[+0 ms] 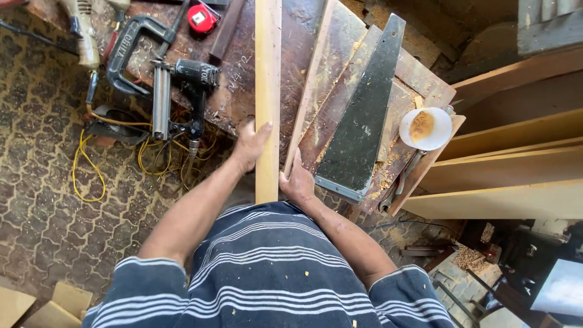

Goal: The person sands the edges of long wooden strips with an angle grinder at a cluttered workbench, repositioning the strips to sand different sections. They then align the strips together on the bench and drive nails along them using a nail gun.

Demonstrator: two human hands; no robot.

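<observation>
left hand (250, 146): laid flat against wooden strip (268, 91), fingers spread
right hand (296, 181): pressed against the strip's other edge
nearby: nail gun (182, 97) on workbench (243, 91)

The long strip (268, 91) between the hands is pale, smooth planed wood with a matt face. The workbench top (243, 91) is dark, worn wood, scratched and slightly glossy, dusted with sawdust. The tapered plate (363, 115) looks like dull black metal, scuffed, with a bare metal edge. The nail gun (182, 97) and clamp (130, 51) are metal, matt dark. The white cup (425, 129) seems smooth plastic. The stacked boards (516, 176) are pale matt wood. The shirt is striped cloth.
</observation>
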